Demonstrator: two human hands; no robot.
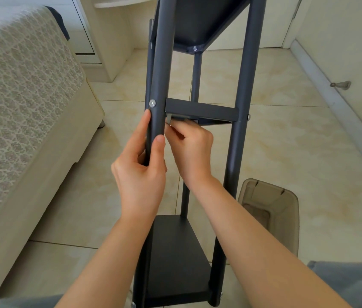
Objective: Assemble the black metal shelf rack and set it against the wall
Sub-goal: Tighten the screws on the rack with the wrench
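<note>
Rack (175, 252) is pointed lengthwise away, base nearest; post (158, 81) is gripped by left hand (140, 174); grey tool (169, 119) is pinched by right hand (194, 152).

At frame centre the left hand (141, 172) curls round a black post (158, 74) while the right hand (192, 150), just beside it, pinches a small grey tool (169, 118).

Left hand (140, 172) round rack post (160, 70) (upright)
</note>
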